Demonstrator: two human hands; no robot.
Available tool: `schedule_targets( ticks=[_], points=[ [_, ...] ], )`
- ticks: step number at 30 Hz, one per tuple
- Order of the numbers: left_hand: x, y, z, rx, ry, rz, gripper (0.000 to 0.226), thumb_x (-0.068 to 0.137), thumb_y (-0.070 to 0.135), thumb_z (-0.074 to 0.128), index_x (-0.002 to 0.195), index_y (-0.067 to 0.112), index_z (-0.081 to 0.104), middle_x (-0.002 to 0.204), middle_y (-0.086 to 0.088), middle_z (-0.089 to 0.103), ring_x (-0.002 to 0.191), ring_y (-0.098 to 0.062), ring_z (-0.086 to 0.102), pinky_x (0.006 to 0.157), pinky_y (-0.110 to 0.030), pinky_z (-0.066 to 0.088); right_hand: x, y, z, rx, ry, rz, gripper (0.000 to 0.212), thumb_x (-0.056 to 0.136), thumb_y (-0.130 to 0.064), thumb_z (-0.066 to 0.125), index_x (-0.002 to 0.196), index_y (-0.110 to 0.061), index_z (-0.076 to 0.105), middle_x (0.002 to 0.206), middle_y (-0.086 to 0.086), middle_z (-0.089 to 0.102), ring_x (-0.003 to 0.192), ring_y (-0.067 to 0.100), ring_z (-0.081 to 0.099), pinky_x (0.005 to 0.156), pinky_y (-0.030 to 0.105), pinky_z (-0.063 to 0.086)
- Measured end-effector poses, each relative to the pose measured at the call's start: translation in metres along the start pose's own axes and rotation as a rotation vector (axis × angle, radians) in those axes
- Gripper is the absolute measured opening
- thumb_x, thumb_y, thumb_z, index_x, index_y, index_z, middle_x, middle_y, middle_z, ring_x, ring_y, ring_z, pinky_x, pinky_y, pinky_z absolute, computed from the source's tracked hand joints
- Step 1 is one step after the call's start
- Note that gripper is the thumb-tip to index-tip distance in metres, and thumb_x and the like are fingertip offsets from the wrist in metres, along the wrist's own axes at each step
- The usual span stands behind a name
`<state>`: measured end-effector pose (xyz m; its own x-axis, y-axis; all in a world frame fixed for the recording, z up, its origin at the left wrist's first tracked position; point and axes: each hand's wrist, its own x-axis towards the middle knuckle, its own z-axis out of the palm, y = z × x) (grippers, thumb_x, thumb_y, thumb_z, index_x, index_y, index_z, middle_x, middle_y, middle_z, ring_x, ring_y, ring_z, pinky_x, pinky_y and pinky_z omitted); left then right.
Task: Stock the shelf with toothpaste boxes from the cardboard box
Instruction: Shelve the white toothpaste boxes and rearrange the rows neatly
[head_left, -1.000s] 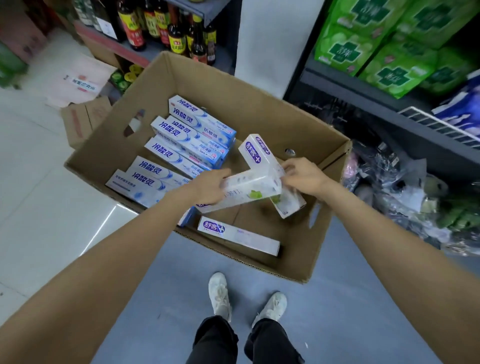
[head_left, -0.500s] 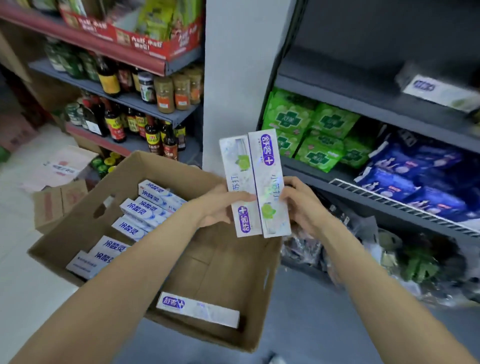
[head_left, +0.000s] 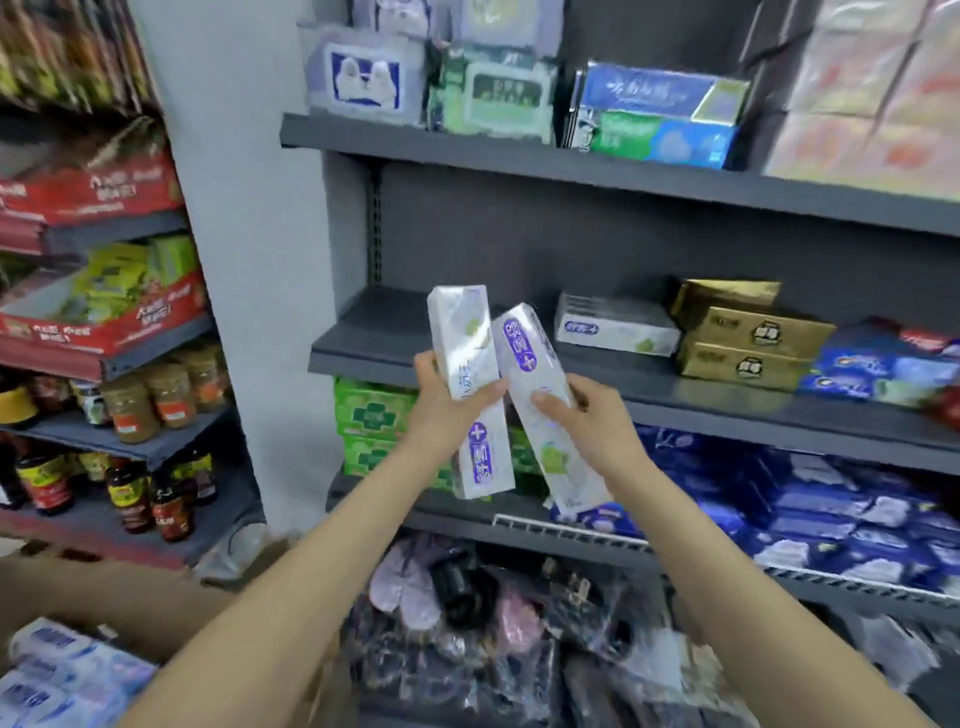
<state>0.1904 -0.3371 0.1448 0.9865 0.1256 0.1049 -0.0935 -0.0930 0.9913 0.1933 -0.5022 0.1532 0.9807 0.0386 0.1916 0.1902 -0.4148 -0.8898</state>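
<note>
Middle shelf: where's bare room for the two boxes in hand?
Free patch: the middle shelf from its left end to the stacked white toothpaste boxes. Right of that stack it is crowded: gold boxes, then blue packs. The left hand and right hand each hold a toothpaste box in front of the free patch.

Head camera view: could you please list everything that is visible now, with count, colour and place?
toothpaste boxes in hands: two, white and purple, held up before the middle shelf
toothpaste boxes on shelf: a small stack, white, middle shelf
gold boxes: a stack, right of that stack
green packs: several, shelf below, left
blue packs: many, lower right shelf
jars and bottles: many, brown and dark, left shelves
cardboard box: one, brown, bottom left
left hand: grips one box
right hand: grips the other
</note>
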Motion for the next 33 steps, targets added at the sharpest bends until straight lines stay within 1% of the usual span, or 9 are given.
schedule_targets(
  ticks=[2,5,8,11,15,22,26,29,33],
  points=[
    [0.017,0.012,0.022,0.138,0.027,0.107,0.056,0.082,0.033,0.071,0.119,0.028,0.029,0.112,0.009,0.06,0.09,-0.015,0.061,0.065,-0.022,0.048,0.024,0.01,-0.037,-0.196,0.035,-0.044,0.025,0.084,-0.033,0.067,0.097,-0.012,0.066,0.084,0.004,0.067,0.07,0.016,0.058,0.054,0.017,0.038],
    [0.044,0.022,0.045,0.402,0.052,0.188,0.067,0.081,0.041,0.069,0.134,0.041,0.027,0.121,0.01,0.06,0.103,-0.021,0.058,0.082,-0.034,0.047,0.055,0.021,-0.08,-0.458,0.12,-0.056,0.042,0.081,-0.039,0.069,0.115,-0.016,0.059,0.101,0.001,0.066,0.091,0.022,0.061,0.069,0.03,0.044],
    [0.07,0.026,0.066,0.696,0.023,0.237,0.08,0.082,0.045,0.065,0.141,0.053,0.012,0.125,0.001,0.057,0.109,-0.027,0.054,0.088,-0.045,0.047,0.085,0.029,-0.103,-0.698,0.108,-0.042,0.055,0.083,-0.045,0.065,0.129,-0.019,0.051,0.116,0.005,0.063,0.104,0.026,0.059,0.075,0.034,0.043],
    [0.1,0.03,0.086,0.914,0.044,0.267,0.085,0.085,0.04,0.064,0.146,0.042,0.005,0.128,-0.007,0.052,0.111,-0.031,0.05,0.087,-0.045,0.044,0.117,0.034,-0.111,-0.833,0.042,-0.119,0.056,0.086,-0.041,0.063,0.135,-0.019,0.049,0.129,0.006,0.054,0.117,0.026,0.052,0.089,0.036,0.042],
    [0.14,0.036,0.098,0.93,0.103,0.332,0.061,0.085,0.037,0.066,0.129,0.022,0.026,0.123,-0.011,0.055,0.102,-0.033,0.052,0.076,-0.041,0.038,0.158,0.042,-0.108,-0.971,-0.005,-0.231,0.053,0.088,-0.036,0.06,0.138,-0.024,0.046,0.13,0.005,0.051,0.124,0.025,0.044,0.103,0.036,0.03],
    [0.196,0.036,0.107,1.034,0.07,0.507,0.061,0.084,0.039,0.066,0.134,0.03,0.032,0.115,-0.007,0.057,0.109,-0.029,0.051,0.087,-0.039,0.039,0.226,0.076,-0.094,-0.927,-0.142,-0.162,0.053,0.092,-0.03,0.056,0.142,-0.03,0.038,0.148,0.002,0.039,0.139,0.021,0.029,0.116,0.037,0.007],
    [0.211,0.028,0.115,1.072,0.008,0.571,0.061,0.085,0.04,0.064,0.137,0.034,0.033,0.117,-0.003,0.052,0.118,-0.025,0.044,0.096,-0.039,0.034,0.249,0.101,-0.103,-0.883,-0.095,-0.036,0.048,0.095,-0.026,0.05,0.142,-0.029,0.039,0.146,0.005,0.043,0.139,0.024,0.03,0.112,0.032,0.015],
    [0.216,0.024,0.118,1.062,-0.012,0.563,0.061,0.084,0.039,0.065,0.137,0.034,0.034,0.116,-0.001,0.05,0.117,-0.023,0.043,0.096,-0.038,0.033,0.257,0.115,-0.11,-0.978,-0.064,0.043,0.052,0.094,-0.034,0.052,0.143,-0.028,0.037,0.149,0.007,0.036,0.136,0.029,0.033,0.114,0.04,0.023],
    [0.217,0.022,0.12,1.073,-0.021,0.55,0.062,0.084,0.039,0.065,0.137,0.035,0.034,0.118,-0.001,0.051,0.116,-0.024,0.044,0.096,-0.038,0.033,0.254,0.122,-0.11,-0.934,-0.032,0.037,0.049,0.092,-0.035,0.054,0.14,-0.032,0.041,0.148,0.002,0.035,0.134,0.027,0.036,0.109,0.039,0.033]
  ],
)
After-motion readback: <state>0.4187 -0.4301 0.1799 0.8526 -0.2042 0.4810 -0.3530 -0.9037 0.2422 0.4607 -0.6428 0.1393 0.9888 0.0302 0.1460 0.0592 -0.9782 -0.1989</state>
